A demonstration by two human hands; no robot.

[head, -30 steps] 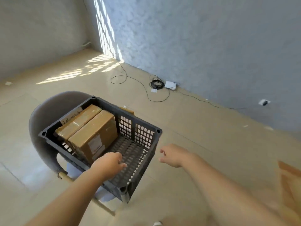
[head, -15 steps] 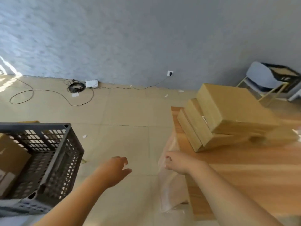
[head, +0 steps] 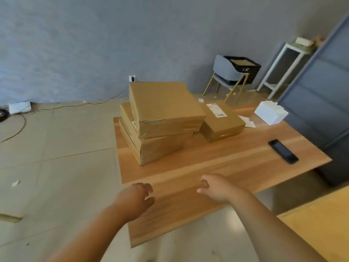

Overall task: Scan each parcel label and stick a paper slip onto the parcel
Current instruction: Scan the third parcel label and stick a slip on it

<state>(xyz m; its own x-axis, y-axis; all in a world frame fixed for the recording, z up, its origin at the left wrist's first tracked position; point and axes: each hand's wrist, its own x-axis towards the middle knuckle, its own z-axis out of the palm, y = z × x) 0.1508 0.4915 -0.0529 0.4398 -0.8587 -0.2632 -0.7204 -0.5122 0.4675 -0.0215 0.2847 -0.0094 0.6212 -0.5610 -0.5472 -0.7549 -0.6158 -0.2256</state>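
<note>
Three cardboard parcels are stacked on the wooden table (head: 217, 167); the top parcel (head: 164, 104) lies askew on the two beneath. To their right sits a smaller parcel (head: 221, 121) with a white shipping label (head: 216, 110) facing up. A black handheld device (head: 283, 151) lies near the table's right edge. Paper slips (head: 247, 121) lie beside a white box (head: 271, 112) at the back right. My left hand (head: 136, 197) and right hand (head: 217, 188) hover over the table's near part, fingers loosely curled, holding nothing.
A grey chair (head: 225, 72) carrying a black crate (head: 243, 68) stands by the far wall, next to a white shelf frame (head: 281, 67). A blue panel (head: 321, 95) rises at the right. Cables and a white power box (head: 19, 107) lie on the floor at left.
The view has swung right, from the crate on the chair to the table with parcels. Both hands have moved from the crate to above the table, still holding nothing.
</note>
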